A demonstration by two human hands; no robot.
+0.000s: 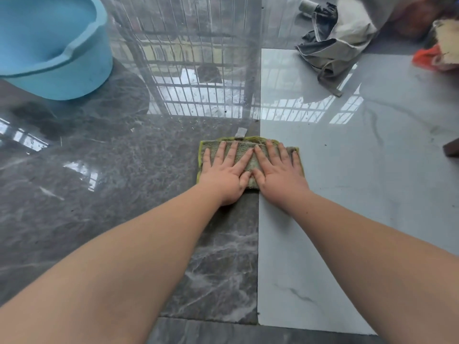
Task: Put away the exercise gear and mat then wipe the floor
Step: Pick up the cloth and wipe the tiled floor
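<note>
Head camera looks steeply down, close over the floor [347, 170] (wide-angle view).

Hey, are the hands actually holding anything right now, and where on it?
Nothing is gripped. The left hand and right hand lie flat, fingers straight, side by side, pressing the top of the green cloth onto the floor.

Blue basin [53, 49] far left, grey bag [340, 43] far right

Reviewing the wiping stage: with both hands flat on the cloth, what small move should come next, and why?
Probably push the green-edged cloth forward along the tile seam: left hand and right hand press it flat, and specks still dot the glossy floor ahead.
</note>
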